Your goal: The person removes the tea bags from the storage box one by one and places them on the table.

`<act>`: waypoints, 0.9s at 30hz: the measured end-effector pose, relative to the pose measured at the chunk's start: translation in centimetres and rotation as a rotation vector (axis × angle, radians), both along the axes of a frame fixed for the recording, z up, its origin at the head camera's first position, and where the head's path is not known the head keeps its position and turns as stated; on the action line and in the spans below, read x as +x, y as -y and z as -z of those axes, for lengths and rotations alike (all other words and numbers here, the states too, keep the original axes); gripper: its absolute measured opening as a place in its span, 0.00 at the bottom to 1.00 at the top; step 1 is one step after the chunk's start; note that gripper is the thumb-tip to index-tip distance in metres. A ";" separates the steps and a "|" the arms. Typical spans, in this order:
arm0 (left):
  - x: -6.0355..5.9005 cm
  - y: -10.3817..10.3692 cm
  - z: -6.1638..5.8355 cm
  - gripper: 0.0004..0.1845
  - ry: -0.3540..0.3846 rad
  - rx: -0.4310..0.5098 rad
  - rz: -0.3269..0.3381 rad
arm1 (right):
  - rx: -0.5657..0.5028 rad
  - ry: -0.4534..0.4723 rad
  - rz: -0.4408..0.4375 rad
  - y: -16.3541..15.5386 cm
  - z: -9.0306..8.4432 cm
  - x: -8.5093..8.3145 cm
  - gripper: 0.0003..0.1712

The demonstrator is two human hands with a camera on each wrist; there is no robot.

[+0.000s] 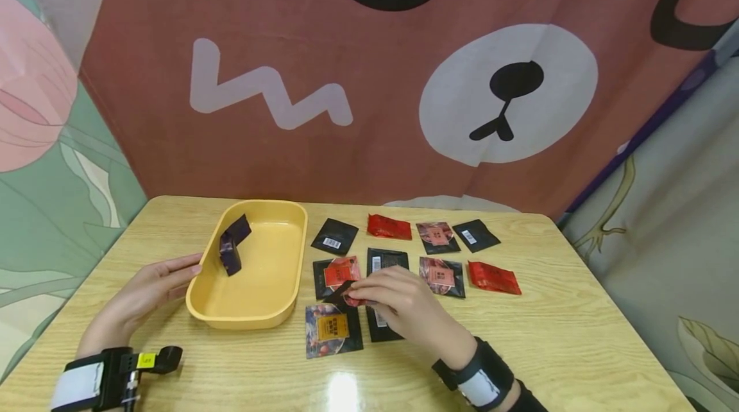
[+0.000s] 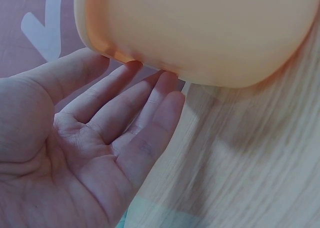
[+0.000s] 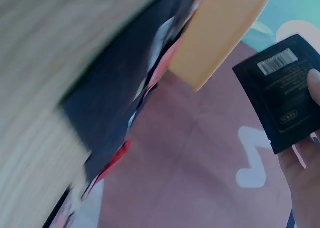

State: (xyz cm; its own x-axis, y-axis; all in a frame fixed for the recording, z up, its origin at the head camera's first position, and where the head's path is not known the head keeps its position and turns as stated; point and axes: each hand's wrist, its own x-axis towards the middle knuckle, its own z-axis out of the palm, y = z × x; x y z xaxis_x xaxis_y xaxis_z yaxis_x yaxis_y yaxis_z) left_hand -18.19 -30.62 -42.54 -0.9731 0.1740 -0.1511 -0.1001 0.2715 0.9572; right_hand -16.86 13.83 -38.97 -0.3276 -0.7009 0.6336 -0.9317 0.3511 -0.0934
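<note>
Pinching a black sachet (image 1: 344, 296) between thumb and curled fingers, the right hand (image 1: 404, 303) hovers just right of the yellow tray (image 1: 288, 258); the sachet is lifted off the worktop (image 1: 577, 348), its barcode side showing in the right wrist view. The left hand (image 1: 144, 290) lies with straight, relaxed fingers touching the tray's left wall. Judging by the layout, sorting has barely begun: two dark sachets (image 1: 232, 246) lean inside the tray, while about ten lie to its right, seven black or picture-faced and three red (image 1: 493, 277), one partly hidden.
</note>
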 end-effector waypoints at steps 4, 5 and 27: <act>0.0 0.1 0.1 0.34 -0.003 -0.004 0.001 | 0.028 0.052 0.020 -1.7 0.2 0.4 0.22; 0.0 0.2 0.1 0.34 -0.003 0.002 0.003 | 0.037 0.074 0.029 -2.2 0.2 0.4 0.23; 0.0 0.0 0.1 0.34 0.019 -0.044 0.000 | 0.252 0.563 0.384 -10.5 -1.6 -0.4 0.16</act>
